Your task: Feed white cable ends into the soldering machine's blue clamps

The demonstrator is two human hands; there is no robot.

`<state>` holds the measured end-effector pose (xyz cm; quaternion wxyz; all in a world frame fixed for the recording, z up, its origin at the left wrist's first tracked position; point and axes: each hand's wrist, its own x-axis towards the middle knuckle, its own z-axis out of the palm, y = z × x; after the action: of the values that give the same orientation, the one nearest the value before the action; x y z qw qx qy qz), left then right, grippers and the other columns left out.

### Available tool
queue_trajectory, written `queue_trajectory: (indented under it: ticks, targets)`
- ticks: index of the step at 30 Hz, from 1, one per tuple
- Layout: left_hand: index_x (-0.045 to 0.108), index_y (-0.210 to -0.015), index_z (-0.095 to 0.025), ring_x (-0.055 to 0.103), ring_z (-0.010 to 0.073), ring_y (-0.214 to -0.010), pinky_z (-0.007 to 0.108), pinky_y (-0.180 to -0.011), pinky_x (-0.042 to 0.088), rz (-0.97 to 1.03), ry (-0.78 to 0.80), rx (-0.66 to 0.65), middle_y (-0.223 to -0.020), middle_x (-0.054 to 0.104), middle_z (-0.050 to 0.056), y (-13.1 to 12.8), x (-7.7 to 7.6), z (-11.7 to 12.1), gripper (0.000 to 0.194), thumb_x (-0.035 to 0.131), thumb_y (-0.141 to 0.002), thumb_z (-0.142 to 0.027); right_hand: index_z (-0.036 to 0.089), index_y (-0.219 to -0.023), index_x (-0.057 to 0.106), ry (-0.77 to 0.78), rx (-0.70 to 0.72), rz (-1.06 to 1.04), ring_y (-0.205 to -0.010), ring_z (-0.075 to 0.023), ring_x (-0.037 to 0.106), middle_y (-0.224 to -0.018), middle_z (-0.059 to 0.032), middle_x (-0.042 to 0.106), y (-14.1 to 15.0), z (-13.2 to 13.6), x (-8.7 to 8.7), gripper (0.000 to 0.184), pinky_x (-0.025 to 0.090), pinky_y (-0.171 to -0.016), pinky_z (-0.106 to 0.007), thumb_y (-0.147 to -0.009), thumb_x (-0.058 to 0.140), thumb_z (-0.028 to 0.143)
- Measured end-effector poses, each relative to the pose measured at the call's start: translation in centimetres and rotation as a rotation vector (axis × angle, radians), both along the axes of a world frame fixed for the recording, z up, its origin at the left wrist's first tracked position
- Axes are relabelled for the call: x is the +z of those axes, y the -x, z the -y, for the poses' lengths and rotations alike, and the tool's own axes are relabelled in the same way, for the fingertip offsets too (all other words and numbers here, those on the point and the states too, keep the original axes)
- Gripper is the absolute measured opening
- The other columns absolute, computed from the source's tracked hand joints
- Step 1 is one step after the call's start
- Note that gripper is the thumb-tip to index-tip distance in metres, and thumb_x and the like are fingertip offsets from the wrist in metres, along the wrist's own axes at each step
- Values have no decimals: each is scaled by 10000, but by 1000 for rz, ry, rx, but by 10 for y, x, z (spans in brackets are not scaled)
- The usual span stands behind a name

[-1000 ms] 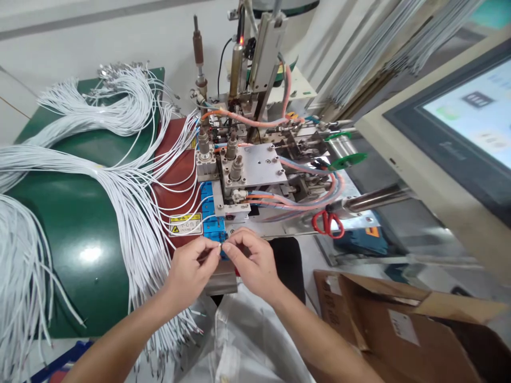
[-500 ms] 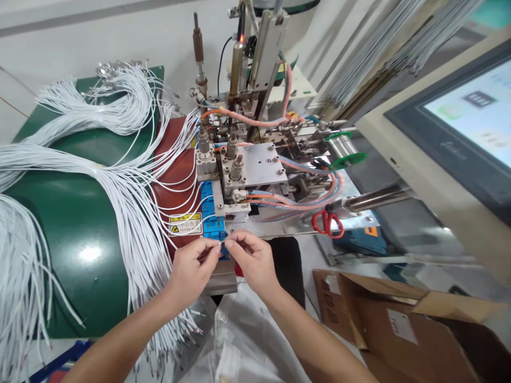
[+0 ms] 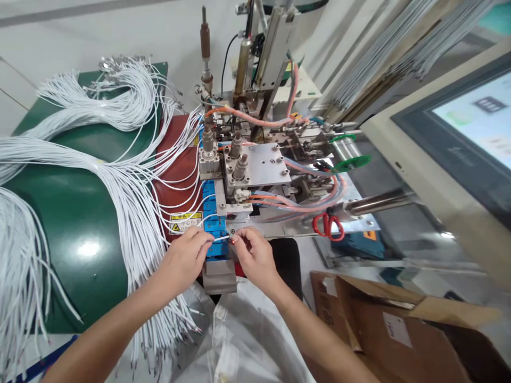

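Note:
Between my two hands a white cable (image 3: 221,239) lies across the blue fixture blocks (image 3: 210,198) at the machine's front edge. My left hand (image 3: 190,254) pinches the cable, its fingers closed. My right hand (image 3: 255,256) is closed at the cable's end, thumb against forefinger; a small reddish spot shows at the fingertips, too small to name. Other white cables (image 3: 187,183) run from the left into the blue blocks. A large bundle of white cables (image 3: 120,213) spreads beside my left forearm.
The soldering-type machine (image 3: 263,165) with metal plates and orange tubes stands ahead. Red-handled scissors (image 3: 328,226) lie right of my hands, below a wire spool (image 3: 347,153). A screen (image 3: 471,114) juts in at right, over a cardboard box (image 3: 399,324). A green table surface (image 3: 88,266) is at left.
My hands have moved slightly apart, the left one back to the left, so a length of white cable now shows between them over the blue block. The view has shifted slightly.

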<state>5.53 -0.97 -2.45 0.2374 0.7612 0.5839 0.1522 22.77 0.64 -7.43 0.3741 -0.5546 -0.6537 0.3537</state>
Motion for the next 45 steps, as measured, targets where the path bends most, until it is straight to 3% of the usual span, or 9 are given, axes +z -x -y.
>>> queue_trajectory:
  ticks: [14, 21, 24, 28, 34, 40, 42, 45]
  targets:
    - [631, -879, -152, 577, 199, -813, 340, -756, 468, -124, -40, -9, -823, 613, 75, -2, -8, -10, 264, 381, -836, -79, 196, -657, 516, 212, 83, -61, -522, -134, 478, -564, 18, 515, -1, -9, -7, 147, 370, -481, -227, -784, 463, 245]
    - [622, -897, -147, 576, 186, -808, 327, -760, 473, -109, -37, -41, -833, 617, 70, -1, -7, -10, 274, 369, -836, -61, 201, -719, 531, -19, 154, 212, -715, -166, 539, -731, -21, 563, -4, -17, -6, 257, 380, -642, -266, -888, 381, 325]
    - [618, -897, -131, 575, 186, -809, 324, -761, 471, -96, -26, -34, -836, 608, 79, -2, -8, -9, 274, 358, -844, -62, 198, -648, 487, -139, 149, 266, -640, -155, 500, -642, -12, 508, 2, -16, -11, 294, 357, -598, -258, -895, 362, 298]
    - [614, -899, -143, 572, 184, -813, 321, -760, 471, -124, -45, -38, -838, 600, 74, -1, -11, -6, 277, 352, -847, -68, 208, -594, 406, -100, 42, 166, -504, -126, 411, -548, 26, 418, 10, -10, -21, 314, 312, -495, -240, -894, 333, 271]
    - [619, -869, -150, 552, 225, -808, 388, -764, 457, -292, -194, -108, -806, 618, 82, 1, -11, -1, 228, 399, -847, -92, 208, -553, 373, 40, 13, 47, -497, -122, 402, -520, 40, 394, 7, -12, -22, 346, 303, -496, -238, -871, 390, 344]
    - [524, -1125, -133, 507, 222, -1048, 382, -911, 404, -252, -281, -131, -1139, 562, 111, 12, -9, 5, 281, 385, -881, -122, 187, -643, 494, 61, -189, -241, -561, -129, 448, -576, 23, 471, -5, -15, -14, 333, 357, -551, -243, -875, 386, 401]
    - [556, -1064, -149, 513, 211, -1015, 369, -893, 403, -226, -225, -201, -1085, 583, 86, 19, 0, 10, 233, 397, -895, -176, 181, -636, 504, 65, -204, -333, -543, -121, 421, -571, 25, 460, -10, -14, -12, 343, 346, -531, -238, -868, 405, 413]
    - [618, -851, -189, 522, 177, -826, 305, -743, 419, -204, 62, -397, -848, 598, 25, 31, 19, 22, 120, 511, -853, -243, 179, -604, 491, 90, -197, -424, -513, -110, 382, -550, 31, 431, -15, -11, -10, 370, 326, -499, -233, -865, 418, 431]
